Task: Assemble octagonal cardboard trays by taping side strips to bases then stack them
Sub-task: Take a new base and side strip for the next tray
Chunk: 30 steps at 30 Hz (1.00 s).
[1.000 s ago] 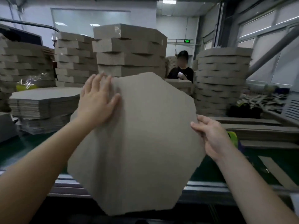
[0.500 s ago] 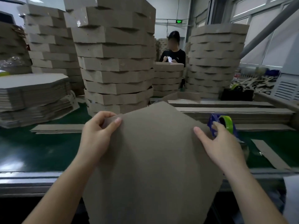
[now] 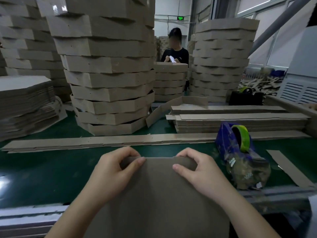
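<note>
Base (image 3: 157, 194) fills the 6 o'clock part of the view, tilted so its near side hangs off the table (image 3: 42, 169) toward the person and its far edge lies over the green surface. Whether that edge touches the surface I cannot tell. Left hand (image 3: 109, 170) and right hand (image 3: 202, 172) each pinch that far edge, thumb on the near face and fingers curled over the top, the 2 close together either side of its middle. Strip (image 3: 103, 142) lies flat just beyond the knuckles at 12 o'clock, apart from the base. Its long axis runs 9 to 3, parallel to the pinched edge, and it spans nearly the whole width, so both hands look about equally near it. Dispenser (image 3: 240, 152) stands at 2 o'clock, just beside the right hand, which is plainly the nearer one for tape. In my judgement the step in hand is placing the base so the strip can meet 1 of its sides, and no strip is taped yet. Finished trays (image 3: 109, 83) stack at 11 o'clock, spare strips (image 3: 240, 121) at 1.
</note>
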Each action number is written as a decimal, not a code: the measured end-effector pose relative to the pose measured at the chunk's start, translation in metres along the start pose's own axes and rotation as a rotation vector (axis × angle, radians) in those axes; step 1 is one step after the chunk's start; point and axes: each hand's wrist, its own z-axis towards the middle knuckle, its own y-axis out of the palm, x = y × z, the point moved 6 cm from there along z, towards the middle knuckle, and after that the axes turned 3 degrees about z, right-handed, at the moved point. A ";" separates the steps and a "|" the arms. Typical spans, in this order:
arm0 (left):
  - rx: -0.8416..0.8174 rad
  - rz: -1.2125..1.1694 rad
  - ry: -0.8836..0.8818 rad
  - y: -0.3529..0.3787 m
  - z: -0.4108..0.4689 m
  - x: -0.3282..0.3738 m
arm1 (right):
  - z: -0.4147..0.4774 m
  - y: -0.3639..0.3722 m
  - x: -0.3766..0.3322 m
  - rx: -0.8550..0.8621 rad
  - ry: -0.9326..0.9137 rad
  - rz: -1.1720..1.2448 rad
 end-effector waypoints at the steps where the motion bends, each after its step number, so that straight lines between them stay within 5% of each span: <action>1: -0.024 -0.005 0.010 0.001 0.003 0.002 | 0.003 -0.002 -0.005 -0.047 0.000 0.009; 5: -0.113 -0.096 -0.029 0.002 0.010 -0.001 | 0.041 -0.015 -0.010 -0.117 0.070 0.025; 9: -0.210 -0.196 -0.086 0.003 0.016 -0.003 | 0.110 0.005 0.026 -0.298 0.181 -0.340; 16: -0.347 -0.341 -0.199 0.008 0.025 -0.008 | 0.193 0.048 0.081 -0.456 0.100 -0.896; 25: -0.378 -0.450 -0.217 0.011 0.020 -0.013 | 0.210 0.053 0.092 -0.533 0.100 -0.753; 30: -0.601 -0.529 -0.284 0.010 0.022 -0.033 | 0.211 0.041 0.082 -0.476 -0.017 -0.803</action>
